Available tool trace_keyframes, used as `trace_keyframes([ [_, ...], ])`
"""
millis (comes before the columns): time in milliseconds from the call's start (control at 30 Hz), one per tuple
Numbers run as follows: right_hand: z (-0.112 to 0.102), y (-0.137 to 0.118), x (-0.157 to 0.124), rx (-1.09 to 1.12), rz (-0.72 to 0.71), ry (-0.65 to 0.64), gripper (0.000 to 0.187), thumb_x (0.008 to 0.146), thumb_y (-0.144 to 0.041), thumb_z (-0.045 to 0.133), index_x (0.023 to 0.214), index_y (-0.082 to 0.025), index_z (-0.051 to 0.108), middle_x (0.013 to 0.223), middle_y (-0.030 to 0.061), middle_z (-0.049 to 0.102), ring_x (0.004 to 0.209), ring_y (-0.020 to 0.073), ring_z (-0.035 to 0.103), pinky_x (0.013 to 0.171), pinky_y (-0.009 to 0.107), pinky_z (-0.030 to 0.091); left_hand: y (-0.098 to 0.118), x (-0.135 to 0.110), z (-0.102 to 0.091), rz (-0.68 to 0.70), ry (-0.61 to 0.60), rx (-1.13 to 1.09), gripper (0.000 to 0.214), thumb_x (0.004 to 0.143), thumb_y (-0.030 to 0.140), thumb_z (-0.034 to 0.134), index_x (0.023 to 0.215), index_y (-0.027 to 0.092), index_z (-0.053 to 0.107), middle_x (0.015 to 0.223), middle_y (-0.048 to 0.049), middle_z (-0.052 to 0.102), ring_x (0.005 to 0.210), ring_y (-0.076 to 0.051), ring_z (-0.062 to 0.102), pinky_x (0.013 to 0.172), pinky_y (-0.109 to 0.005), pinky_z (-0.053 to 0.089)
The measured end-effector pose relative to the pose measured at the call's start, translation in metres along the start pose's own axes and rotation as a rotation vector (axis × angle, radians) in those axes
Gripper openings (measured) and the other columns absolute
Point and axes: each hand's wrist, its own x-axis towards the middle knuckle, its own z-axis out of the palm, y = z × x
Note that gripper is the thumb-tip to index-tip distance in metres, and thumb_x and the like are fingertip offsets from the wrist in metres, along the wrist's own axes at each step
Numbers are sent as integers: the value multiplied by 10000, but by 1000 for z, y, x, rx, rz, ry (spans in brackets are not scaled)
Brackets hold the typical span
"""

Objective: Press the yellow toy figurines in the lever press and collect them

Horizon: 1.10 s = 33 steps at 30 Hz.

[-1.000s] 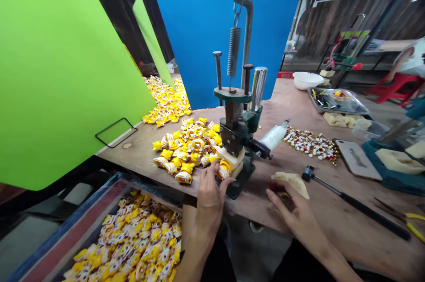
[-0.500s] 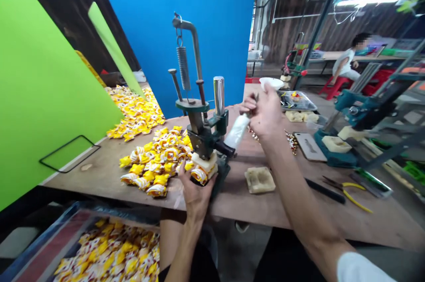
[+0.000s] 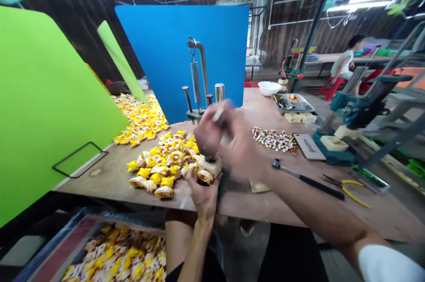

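Observation:
My left hand [image 3: 203, 195] reaches up from the table edge and pinches a yellow wrapped piece [image 3: 206, 176] against the pale die block [image 3: 212, 166] at the foot of a green hand press [image 3: 196, 80]. My right hand [image 3: 229, 140] is smeared by motion in front of the press, closed round its white lever handle [image 3: 219, 113]. A pile of yellow pieces [image 3: 162, 162] lies just left of the press on the wooden table [image 3: 299, 211].
Another yellow pile [image 3: 139, 118] lies farther back, and a bin [image 3: 59, 251] under the table holds more. To the right are red-white pieces [image 3: 274, 139], a hammer [image 3: 308, 180], pliers [image 3: 348, 187], a second press [image 3: 352, 113], a metal tray [image 3: 310, 108] and a bowl [image 3: 268, 88]. Green [image 3: 43, 113] and blue [image 3: 166, 52] boards stand behind. A person [image 3: 345, 63] sits far right.
My right hand rose from the table to the lever handle, then swung it left and down toward the press. My left hand stayed at the die with the yellow piece.

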Motion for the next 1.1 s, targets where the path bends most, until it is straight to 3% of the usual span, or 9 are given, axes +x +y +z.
trace_keyframes([
  [33, -24, 10, 21, 96, 182, 167, 427, 1024, -677, 632, 996, -251, 622, 814, -25, 653, 734, 146, 611, 759, 300, 547, -3, 2, 4, -87, -68, 284, 626, 726, 328, 921, 1273, 264, 624, 1100, -23, 781, 1069, -278, 791, 1005, -456, 660],
  [100, -68, 42, 38, 286, 539, 262, 497, 1014, -727, 602, 894, -246, 563, 705, -34, 561, 663, 144, 562, 691, 289, 539, -8, 1, 12, -199, -191, 809, 871, 650, 376, 1011, 1391, 253, 572, 1287, -103, 775, 1187, -303, 768, 1071, -466, 616],
  [200, -112, 90, -9, 166, 855, 237, 502, 1050, -713, 507, 931, -233, 594, 779, 15, 649, 754, 183, 651, 726, 323, 582, -9, -8, 19, -184, -241, 1084, 872, 728, 514, 970, 1436, 259, 528, 1368, -152, 742, 1252, -343, 750, 1067, -510, 605],
  [267, -132, 106, -70, -112, 858, 114, 490, 1039, -690, 542, 1065, -218, 673, 992, 75, 754, 926, 226, 721, 852, 379, 614, -8, -14, 22, -160, -240, 1105, 822, 752, 549, 948, 1410, 259, 550, 1326, -138, 754, 1202, -340, 767, 1028, -495, 619],
  [367, -176, 104, -155, -575, 705, 23, 402, 998, -592, 643, 1131, -222, 725, 1211, 118, 765, 1153, 290, 695, 1057, 454, 558, -7, -20, 27, -134, -267, 1143, 790, 769, 550, 936, 1407, 256, 573, 1304, -121, 757, 1176, -331, 769, 1012, -479, 622],
  [533, -257, 112, -219, -1134, 758, 21, 313, 989, -509, 637, 1041, -203, 685, 1094, 162, 759, 1018, 320, 708, 931, 448, 570, -11, -21, 31, -105, -242, 1202, 793, 763, 606, 923, 1386, 228, 609, 1269, -127, 762, 1119, -341, 777, 963, -496, 637],
  [733, -260, 139, -234, -1271, 772, -51, 246, 1073, -349, 503, 1080, -192, 692, 1148, 173, 764, 1103, 321, 715, 955, 427, 554, -12, -15, 23, -76, -309, 1180, 877, 770, 669, 892, 1456, 229, 569, 1305, -152, 760, 1170, -363, 773, 971, -516, 648],
  [933, -286, 125, -224, -1314, 727, -100, 207, 1047, -290, 539, 1129, -206, 709, 1137, 137, 768, 1132, 306, 689, 994, 415, 534, 1, -4, 5, -80, -514, 1127, 662, 896, 657, 791, 1388, 233, 663, 1348, -129, 761, 1184, -347, 762, 1034, -520, 622],
  [1100, -303, 129, -222, -1301, 692, -192, 242, 1031, -308, 536, 1116, -196, 733, 1094, 145, 771, 1079, 313, 698, 962, 430, 544, 8, 3, 15, 41, -534, 1150, 490, 918, 569, 810, 1244, 214, 723, 1217, -114, 760, 1087, -307, 746, 947, -468, 628],
])
